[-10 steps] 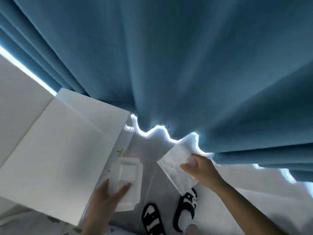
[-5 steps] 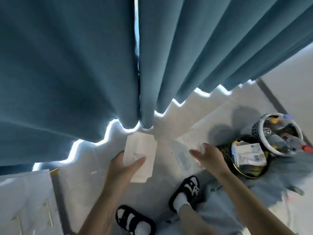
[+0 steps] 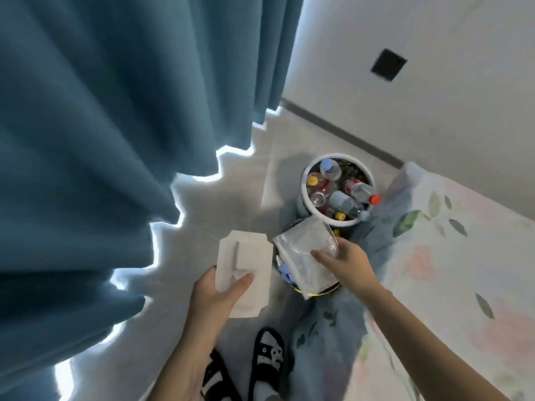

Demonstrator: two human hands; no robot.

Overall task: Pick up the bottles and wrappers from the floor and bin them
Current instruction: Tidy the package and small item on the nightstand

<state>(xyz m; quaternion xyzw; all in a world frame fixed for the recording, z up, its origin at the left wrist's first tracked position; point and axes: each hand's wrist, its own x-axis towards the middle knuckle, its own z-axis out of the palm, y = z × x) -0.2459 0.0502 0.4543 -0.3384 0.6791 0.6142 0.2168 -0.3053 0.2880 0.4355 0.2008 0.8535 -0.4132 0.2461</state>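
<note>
Head view. Two hands each held one wrapper. The left hand (image 3: 215,296) gripped a white flat packet (image 3: 246,261), thumb on top; the right hand (image 3: 346,263) pinched a clear plastic wrapper (image 3: 301,253) over a dark bin (image 3: 324,290). Beyond it stood one white bin (image 3: 307,175) holding about six bottles (image 3: 344,202). Two black-and-white slippers (image 3: 267,355) stood below, beside the blue curtain (image 3: 115,125).
</note>
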